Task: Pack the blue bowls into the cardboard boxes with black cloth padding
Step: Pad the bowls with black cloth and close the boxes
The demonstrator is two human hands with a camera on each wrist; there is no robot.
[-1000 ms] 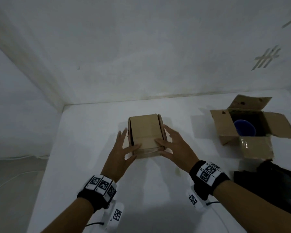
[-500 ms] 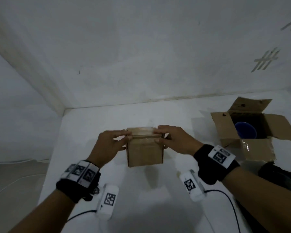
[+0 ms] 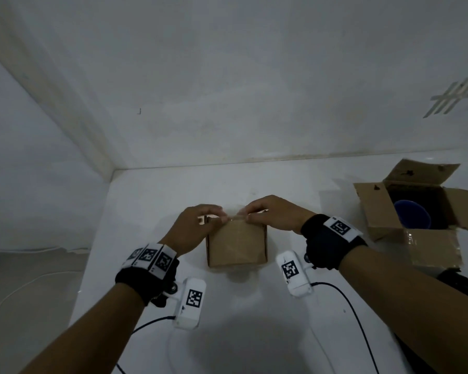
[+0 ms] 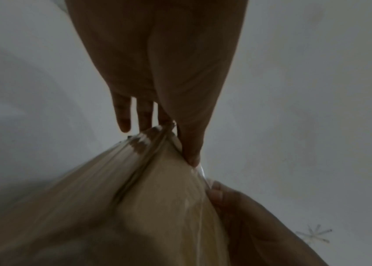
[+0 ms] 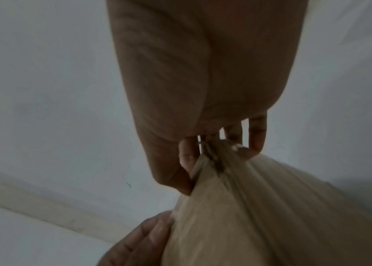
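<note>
A small closed cardboard box (image 3: 237, 245) stands on the white table (image 3: 254, 319) in the middle. My left hand (image 3: 200, 225) pinches its top near edge from the left; the thumb and fingers clamp the cardboard (image 4: 157, 189). My right hand (image 3: 270, 215) pinches the same top edge from the right (image 5: 237, 207). A clear tape strip runs along that edge between the two hands. At the right stands a second box (image 3: 416, 209) with its flaps open, lined with black cloth, and a blue bowl (image 3: 412, 214) sits inside it.
A heap of black cloth (image 3: 462, 290) lies at the right edge near me. White walls close the table at the back and left. Black cables (image 3: 354, 314) trail from the wrist cameras across the near table.
The box has been tipped up from lying flat and drawn closer to me. Both hands moved from its sides to its top edge and closed in toward each other.
</note>
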